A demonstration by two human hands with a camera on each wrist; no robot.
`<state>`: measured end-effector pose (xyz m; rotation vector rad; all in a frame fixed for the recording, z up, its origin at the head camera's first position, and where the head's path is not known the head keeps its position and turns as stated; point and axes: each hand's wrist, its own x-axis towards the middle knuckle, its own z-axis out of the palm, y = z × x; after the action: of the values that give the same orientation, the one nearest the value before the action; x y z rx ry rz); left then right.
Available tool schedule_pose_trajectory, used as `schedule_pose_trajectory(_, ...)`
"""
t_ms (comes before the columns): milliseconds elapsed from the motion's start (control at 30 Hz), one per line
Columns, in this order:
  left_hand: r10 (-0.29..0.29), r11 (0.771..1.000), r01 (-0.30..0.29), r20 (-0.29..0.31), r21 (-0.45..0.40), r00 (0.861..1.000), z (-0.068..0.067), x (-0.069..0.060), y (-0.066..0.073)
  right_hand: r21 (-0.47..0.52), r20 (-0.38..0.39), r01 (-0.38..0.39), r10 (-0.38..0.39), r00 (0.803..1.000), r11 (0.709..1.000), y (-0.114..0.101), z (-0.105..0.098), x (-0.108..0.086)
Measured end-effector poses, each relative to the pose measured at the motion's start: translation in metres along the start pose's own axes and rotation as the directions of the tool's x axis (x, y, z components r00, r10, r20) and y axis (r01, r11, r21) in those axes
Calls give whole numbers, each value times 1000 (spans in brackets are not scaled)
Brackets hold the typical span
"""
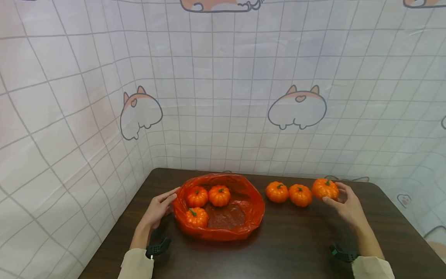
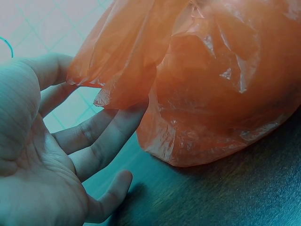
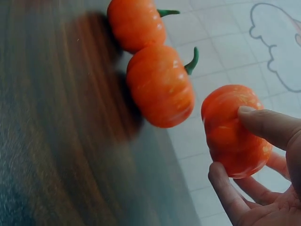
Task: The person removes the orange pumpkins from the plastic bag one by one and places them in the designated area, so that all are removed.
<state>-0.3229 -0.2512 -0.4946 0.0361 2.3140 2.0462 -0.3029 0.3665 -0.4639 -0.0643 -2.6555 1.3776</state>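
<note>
My right hand [image 1: 348, 203] grips a small orange pumpkin [image 1: 325, 189], thumb on one side and fingers on the other. In the right wrist view that pumpkin [image 3: 233, 132] appears raised off the table. To its left, two more pumpkins [image 1: 301, 195] [image 1: 277, 192] sit side by side on the tabletop. My left hand [image 1: 156, 209] pinches the left rim of an open red plastic bag [image 1: 256, 217]. The left wrist view has the bag's thin folded edge [image 2: 122, 61] between thumb and fingers. Three pumpkins [image 1: 219, 195] lie inside the bag, toward its left.
Everything stands on a dark wood-grain table [image 1: 292, 248]. Behind and to the left hangs a white grid-patterned cloth [image 1: 223, 97] with cartoon dog prints. Dark bands [image 1: 158, 248] are worn on both wrists.
</note>
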Motion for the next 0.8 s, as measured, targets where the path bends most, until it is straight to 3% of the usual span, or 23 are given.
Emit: schedule_pose_trajectory(800, 11, 1000, -10, 14, -15, 1000, -1, 0, -2, -20, 31, -97, 98, 995, 995, 28, 8, 10)
